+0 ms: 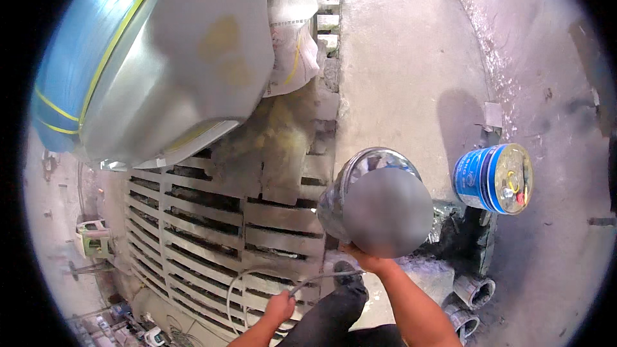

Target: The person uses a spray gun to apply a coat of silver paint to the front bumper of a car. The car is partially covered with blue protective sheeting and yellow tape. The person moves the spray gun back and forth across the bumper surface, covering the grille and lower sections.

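Note:
My left hand (280, 307) is closed around a thin grey air hose (315, 279), which loops down beside my leg. The hose runs across to my right hand (367, 259), whose fingers curl at the lower edge of a blurred round patch. That patch hides whatever this hand grips. Just beyond it shows a shiny, rounded metal container (373, 157), mostly covered by the blur; I cannot tell whether my hand touches it. At the upper left, apart from both hands, is a silver car body panel (148, 83) with a dull grey area and yellowish patches.
Blue masking film (64, 71) edged with yellow tape covers part of the car. A white sheet (292, 45) hangs beside it. Slatted floor grating (205, 228) lies below. A blue bucket (479, 177) stands right, with small items on its lid. Pale cylinders (474, 290) lie near my right forearm.

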`<state>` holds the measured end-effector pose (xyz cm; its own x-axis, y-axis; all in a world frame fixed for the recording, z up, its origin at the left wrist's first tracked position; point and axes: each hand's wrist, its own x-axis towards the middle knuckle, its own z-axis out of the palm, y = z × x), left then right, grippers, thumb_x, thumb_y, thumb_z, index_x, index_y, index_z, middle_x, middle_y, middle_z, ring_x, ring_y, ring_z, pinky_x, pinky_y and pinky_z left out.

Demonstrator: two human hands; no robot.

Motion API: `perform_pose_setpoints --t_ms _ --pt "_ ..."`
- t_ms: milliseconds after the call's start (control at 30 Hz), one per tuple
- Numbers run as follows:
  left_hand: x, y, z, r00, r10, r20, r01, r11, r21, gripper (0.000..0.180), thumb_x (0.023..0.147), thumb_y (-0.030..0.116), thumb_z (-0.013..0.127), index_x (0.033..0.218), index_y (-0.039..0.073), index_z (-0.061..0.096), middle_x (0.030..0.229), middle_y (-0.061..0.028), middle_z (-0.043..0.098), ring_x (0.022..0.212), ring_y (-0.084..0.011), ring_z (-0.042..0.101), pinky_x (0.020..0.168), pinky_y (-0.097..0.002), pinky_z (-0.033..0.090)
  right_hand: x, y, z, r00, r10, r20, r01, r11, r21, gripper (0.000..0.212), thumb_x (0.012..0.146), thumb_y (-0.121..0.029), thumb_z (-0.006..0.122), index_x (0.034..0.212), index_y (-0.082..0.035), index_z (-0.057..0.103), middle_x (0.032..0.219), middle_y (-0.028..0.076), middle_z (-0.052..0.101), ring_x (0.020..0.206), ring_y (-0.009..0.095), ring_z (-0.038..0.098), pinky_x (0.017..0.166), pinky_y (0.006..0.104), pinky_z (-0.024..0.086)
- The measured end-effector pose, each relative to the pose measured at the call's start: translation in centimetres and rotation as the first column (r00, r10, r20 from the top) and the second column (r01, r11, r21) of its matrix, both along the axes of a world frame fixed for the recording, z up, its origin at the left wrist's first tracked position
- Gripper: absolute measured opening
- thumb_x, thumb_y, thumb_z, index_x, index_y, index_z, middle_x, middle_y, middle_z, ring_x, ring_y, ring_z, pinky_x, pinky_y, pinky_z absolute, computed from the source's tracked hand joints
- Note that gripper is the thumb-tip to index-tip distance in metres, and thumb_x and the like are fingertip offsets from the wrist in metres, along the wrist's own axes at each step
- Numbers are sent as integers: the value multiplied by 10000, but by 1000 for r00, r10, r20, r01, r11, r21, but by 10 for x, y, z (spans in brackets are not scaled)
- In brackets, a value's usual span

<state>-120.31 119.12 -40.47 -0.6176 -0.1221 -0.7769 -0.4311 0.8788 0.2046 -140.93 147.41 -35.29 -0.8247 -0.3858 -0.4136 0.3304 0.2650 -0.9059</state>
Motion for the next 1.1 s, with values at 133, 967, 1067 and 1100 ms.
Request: perform_pose_setpoints --t_ms 133,967,1067,1100 --pt "-7 45 -7 997 54 58 -51 998 -46 289 845 282 504 918 4 533 782 -273 619 775 -462 599 730 -538 466 -22 17 -39 991 -24 130 56 967 -249 249 790 -90 692 1017 -44 602 918 48 621 837 149 539 787 303 457" --pt "-85 88 -82 999 24 -45 -40 914 -404 263 835 276 502 941 44 567 781 -223 637 779 -415 619 711 -512 491 -212 -34 -271 879 -475 40 411 714 -566 272 876 -332 624 793 -77 580 607 3 519 500 107 499 447 252 386" --pt "-82 83 -80 999 44 23 -30 901 -433 265 830 271 498 949 47 575 810 -218 642 802 -408 620 724 -506 494 -176 -33 -267 966 -257 -12 219 847 -485 312 871 -348 621 749 -64 580 579 5 521 468 115 484 453 259 406" --pt "-89 85 -77 997 56 47 -30 903 -428 261 824 262 500 947 47 584 847 -216 644 828 -399 620 742 -498 496 -166 -33 -289 944 -267 -194 157 881 -446 321 863 -349 632 733 -60 579 562 4 524 458 112 481 451 261 409"
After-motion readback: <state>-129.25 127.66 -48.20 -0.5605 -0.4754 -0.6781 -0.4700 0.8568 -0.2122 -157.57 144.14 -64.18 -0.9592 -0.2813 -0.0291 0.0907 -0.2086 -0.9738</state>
